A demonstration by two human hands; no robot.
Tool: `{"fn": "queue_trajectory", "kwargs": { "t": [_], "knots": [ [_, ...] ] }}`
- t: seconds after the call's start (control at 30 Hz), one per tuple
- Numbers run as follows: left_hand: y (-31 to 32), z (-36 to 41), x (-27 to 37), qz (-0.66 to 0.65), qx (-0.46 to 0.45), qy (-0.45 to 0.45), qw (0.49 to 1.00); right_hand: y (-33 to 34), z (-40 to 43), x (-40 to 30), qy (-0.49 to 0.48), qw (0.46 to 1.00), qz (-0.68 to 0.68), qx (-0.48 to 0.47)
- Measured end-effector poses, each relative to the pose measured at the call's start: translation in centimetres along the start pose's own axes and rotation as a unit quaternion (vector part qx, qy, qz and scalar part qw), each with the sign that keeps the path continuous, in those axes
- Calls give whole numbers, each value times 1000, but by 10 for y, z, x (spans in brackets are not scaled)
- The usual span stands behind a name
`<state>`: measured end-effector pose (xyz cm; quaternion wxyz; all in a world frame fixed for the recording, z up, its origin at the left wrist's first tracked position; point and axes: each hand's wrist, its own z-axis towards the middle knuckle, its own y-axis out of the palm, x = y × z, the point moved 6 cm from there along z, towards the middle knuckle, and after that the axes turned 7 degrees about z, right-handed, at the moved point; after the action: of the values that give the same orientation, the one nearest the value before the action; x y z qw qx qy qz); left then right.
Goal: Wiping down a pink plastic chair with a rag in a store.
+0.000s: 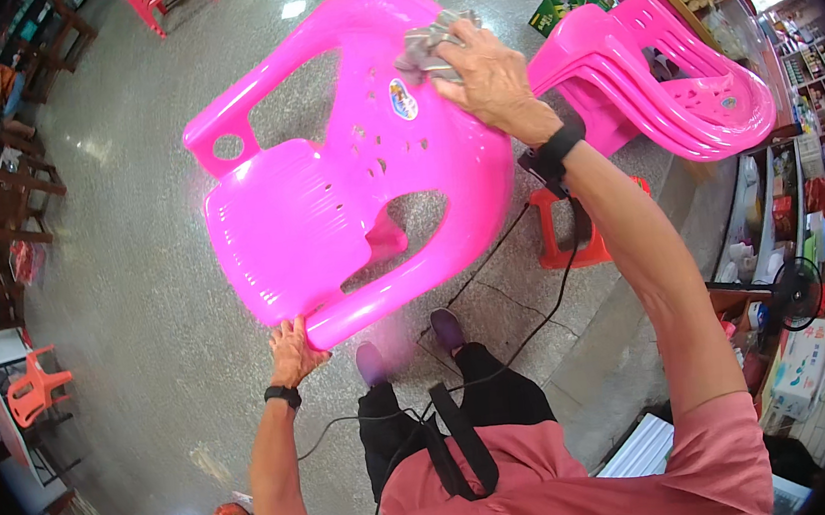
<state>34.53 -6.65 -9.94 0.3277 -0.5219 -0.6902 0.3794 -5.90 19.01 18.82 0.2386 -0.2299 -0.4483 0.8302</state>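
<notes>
A pink plastic armchair [280,218] stands in front of me, its seat towards the left and its backrest towards the right. My right hand [487,72] presses a crumpled grey striped cloth [428,48] against the upper part of the backrest. Just beside the cloth is an oval sticker [403,99] on the backrest. My left hand [293,353] grips the chair at the front end of the near armrest [386,290], where it meets the seat corner. The fingertips rest on the pink plastic, and the thumb is partly out of sight under it.
Stacked pink chairs [635,76] stand at the right, with a red stool [572,229] below them. A black cable [534,335] runs across my legs and the floor. Stocked shelves [777,211] line the right side. An orange chair [38,387] is at far left.
</notes>
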Motion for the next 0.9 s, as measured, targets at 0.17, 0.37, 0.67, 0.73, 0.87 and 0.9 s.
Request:
{"fn": "queue_trajectory", "kwargs": {
  "t": [0.17,0.37,0.67,0.73,0.87,0.9],
  "knots": [
    [13,5,-5,-85,10,-57,995,5,-41,-25,-9,1000,-12,16],
    [13,9,6,-78,30,-25,996,49,-181,-92,36,997,-4,-72],
    [6,5,-5,-198,50,13,979,201,-238,-297,258,909,307,-115],
    [23,-3,-43,-218,107,28,970,200,-219,-349,241,886,356,-176],
    [27,-5,-47,-496,53,16,867,233,-230,-313,266,838,459,-129],
    [33,-20,-63,-500,42,-69,862,201,-207,-311,319,769,548,-85]
  ]
}}
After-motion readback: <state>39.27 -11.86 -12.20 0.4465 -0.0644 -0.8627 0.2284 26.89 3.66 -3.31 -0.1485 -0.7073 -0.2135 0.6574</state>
